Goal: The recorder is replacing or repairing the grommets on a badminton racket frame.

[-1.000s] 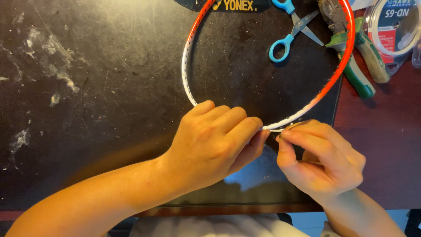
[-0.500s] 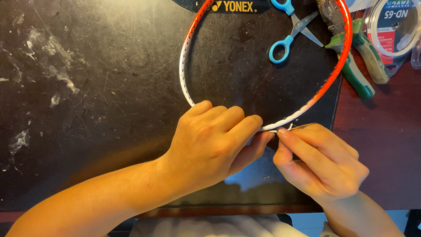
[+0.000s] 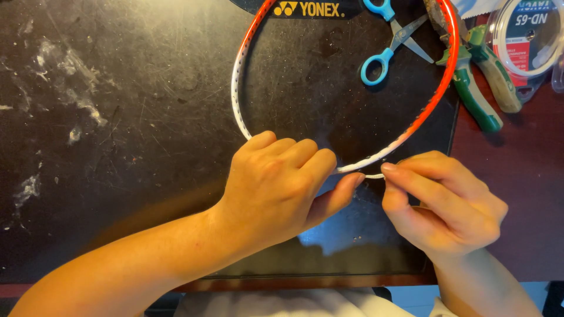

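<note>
Racket frame [image 3: 241, 88]: an unstrung hoop, white on the near side, orange-red on the far right, lying flat on the dark mat [image 3: 117, 117]; its near rim sits right between the two hands.
Left hand [image 3: 282, 188]: clenched over the white near rim, knuckles up, thumb poking out rightward under the frame — it pins the hoop down.
Right hand [image 3: 446, 205]: fingers pinched together on a thin white string end [image 3: 371, 175] just beside the rim; the grip looks tight, thumb against forefinger.
What has changed: half a second back the two hands were pressed together at the rim; now there's a gap, the right hand has slid away to the right and a short white length shows between them. The frame itself hasn't budged.
What that means: it looks like string being drawn out through a rim hole, a pull in progress rather than finished.
Further out: blue-handled scissors [image 3: 388, 41] inside the hoop's far end, green-handled pliers [image 3: 476, 88] just outside the orange side, a clear string reel [image 3: 523, 41] at the far right corner, on the reddish table [image 3: 517, 176].
</note>
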